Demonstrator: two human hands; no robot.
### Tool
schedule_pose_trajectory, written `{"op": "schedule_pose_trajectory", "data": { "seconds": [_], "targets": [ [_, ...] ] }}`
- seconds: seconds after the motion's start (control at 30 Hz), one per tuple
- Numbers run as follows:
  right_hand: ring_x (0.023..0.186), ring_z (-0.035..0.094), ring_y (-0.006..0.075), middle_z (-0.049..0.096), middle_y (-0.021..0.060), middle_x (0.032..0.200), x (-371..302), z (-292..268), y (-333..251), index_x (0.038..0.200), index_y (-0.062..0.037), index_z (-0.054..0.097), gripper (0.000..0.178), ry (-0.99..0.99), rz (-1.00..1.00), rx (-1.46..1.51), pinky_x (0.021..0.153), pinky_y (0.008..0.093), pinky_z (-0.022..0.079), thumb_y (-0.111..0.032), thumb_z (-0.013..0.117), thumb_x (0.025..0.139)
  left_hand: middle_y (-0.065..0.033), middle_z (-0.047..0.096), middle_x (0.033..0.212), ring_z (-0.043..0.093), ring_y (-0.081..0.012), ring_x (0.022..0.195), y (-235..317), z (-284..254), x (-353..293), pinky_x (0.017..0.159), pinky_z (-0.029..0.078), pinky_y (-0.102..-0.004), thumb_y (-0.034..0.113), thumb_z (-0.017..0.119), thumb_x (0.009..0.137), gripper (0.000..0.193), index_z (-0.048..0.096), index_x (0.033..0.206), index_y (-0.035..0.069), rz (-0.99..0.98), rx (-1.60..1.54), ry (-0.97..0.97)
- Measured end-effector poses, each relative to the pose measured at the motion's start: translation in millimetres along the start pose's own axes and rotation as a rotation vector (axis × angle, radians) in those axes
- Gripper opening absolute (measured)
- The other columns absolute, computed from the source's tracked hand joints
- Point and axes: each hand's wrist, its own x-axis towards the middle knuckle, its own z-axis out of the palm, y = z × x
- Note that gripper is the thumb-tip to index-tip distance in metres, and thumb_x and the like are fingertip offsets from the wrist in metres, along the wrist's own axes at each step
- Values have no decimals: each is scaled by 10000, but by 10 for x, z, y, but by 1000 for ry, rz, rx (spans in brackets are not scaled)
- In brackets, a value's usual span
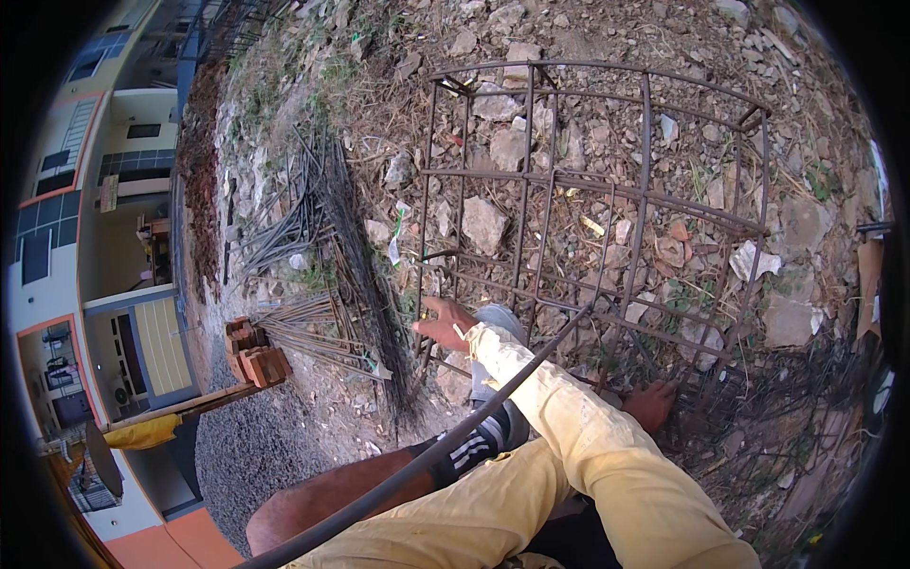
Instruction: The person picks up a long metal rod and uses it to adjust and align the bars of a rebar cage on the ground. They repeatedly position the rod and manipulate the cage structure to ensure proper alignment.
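A rusty steel rebar cage lies on stony ground in front of me. My arms cross, the right one over the left. My right hand reaches to the cage's left end, its fingers apart beside an end bar. My left hand comes out beneath the right sleeve, low among the cage's near bars; shadow and bars hide its fingers in part. A long dark rod slants from the lower left up to the cage's near side, across my leg and close over my right sleeve.
Left of the cage lie bundles of thin steel rods and a stack of bricks. A gravel heap and house fronts stand farther left. Broken stones lie under the cage; tangled dark wire is at the right.
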Motion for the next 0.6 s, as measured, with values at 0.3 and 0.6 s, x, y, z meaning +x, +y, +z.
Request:
{"op": "schedule_pose_trajectory", "data": {
  "seconds": [0.3, 0.6],
  "targets": [
    [942, 628, 268, 636, 65, 1017, -958, 8, -1147, 922, -125, 704, 176, 94, -955, -198, 841, 391, 533, -154, 642, 760, -74, 462, 1430, 437, -300, 1314, -193, 186, 5, 995, 447, -555, 183, 534, 888, 393, 590, 1270, 113, 2, 0, 19],
    [898, 544, 157, 542, -9, 860, -2795, -997, -1568, 774, -162, 587, 80, 39, -841, -992, 735, 320, 418, -231, 610, 740, -67, 466, 1420, 447, -300, 1294, -131, -28, 6, 997, 437, -544, 231, 613, 843, 402, 615, 1230, 126, 155, 45, -26]
  ]
}}
